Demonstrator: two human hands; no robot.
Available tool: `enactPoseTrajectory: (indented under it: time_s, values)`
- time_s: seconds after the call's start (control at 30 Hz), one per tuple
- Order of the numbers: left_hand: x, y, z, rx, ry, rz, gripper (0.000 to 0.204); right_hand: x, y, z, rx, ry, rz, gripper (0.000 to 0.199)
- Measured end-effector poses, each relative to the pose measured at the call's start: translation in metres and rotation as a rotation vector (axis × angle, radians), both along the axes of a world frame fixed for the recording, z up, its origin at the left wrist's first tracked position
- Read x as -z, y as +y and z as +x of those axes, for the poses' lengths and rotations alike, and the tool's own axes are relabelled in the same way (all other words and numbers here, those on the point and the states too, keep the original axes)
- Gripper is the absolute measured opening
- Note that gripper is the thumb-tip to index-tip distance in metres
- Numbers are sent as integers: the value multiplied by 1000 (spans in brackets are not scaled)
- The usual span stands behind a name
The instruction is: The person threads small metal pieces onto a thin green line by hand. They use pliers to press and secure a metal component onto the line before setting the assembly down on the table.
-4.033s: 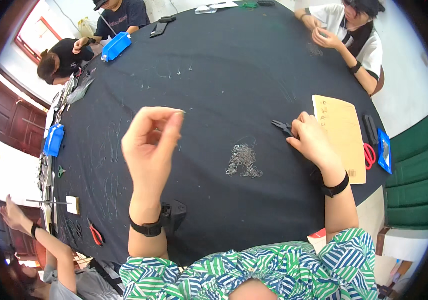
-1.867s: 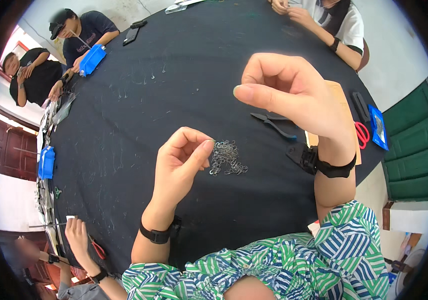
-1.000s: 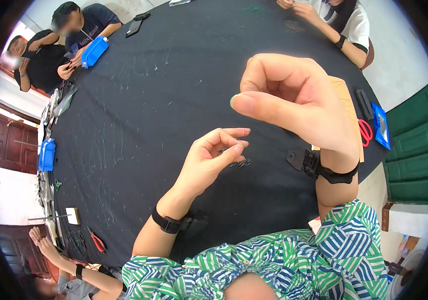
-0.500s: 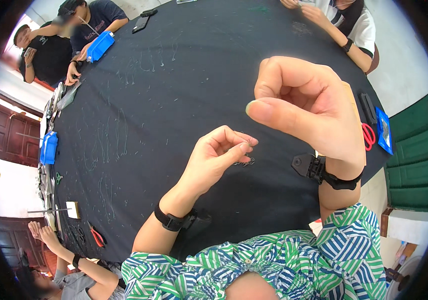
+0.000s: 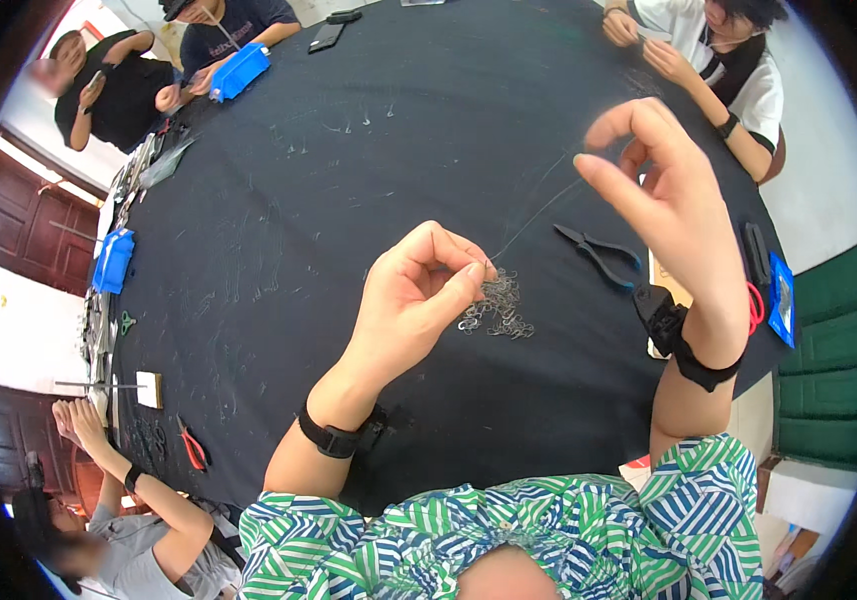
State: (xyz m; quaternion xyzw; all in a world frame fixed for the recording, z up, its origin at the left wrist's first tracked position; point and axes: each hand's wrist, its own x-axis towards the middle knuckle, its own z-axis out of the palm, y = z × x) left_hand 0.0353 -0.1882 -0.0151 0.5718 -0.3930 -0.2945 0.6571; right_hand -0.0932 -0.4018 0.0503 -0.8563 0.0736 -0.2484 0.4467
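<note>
Head view, looking down on a round table covered in black cloth point(image 5: 279, 230). The person's left hand point(image 5: 419, 295) is hovering over the middle of the table, thumb and forefinger pressed together in a pinch on something too small to make out. A thin thread point(image 5: 534, 215) is running from that pinch up toward the right hand point(image 5: 664, 195), which is raised higher, fingers loosely curled, thumb and forefinger nearly meeting — whether they are gripping the thread cannot be told. A small pile of metal rings point(image 5: 497, 305) is lying on the cloth just beside the left fingertips. Black pliers point(image 5: 599, 255) are lying near the right wrist. At the far edge, 3 other people are sitting; a blue tray point(image 5: 241, 72) is resting near 1 of them.
</note>
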Motion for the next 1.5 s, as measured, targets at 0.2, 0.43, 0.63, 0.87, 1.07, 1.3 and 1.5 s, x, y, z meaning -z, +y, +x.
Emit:
enactPoseTrajectory:
  time_s: [0.2,0.43,0.63,0.87,1.07,1.3,1.5]
  values:
    - [-4,3,3,-56,0,0,7,2,42,8,-146,-26,86,42]
    - [-10,5,4,-109,-36,11,6,25,49,20,-322,162,231,22]
    - [-13,8,6,-127,-83,15,7,30,49,26,-268,-81,-109,16]
    - [-18,8,4,-152,-52,-1,6,32,47,28,-180,-226,-349,17]
    - [-21,9,2,-162,-78,8,7,34,44,29,-182,-298,-484,13]
    - [-23,8,2,-246,-237,66,9,31,45,26,-164,-227,-286,9]
    - [-19,7,4,-310,-389,-6,8,31,46,26,-211,-188,-152,7]
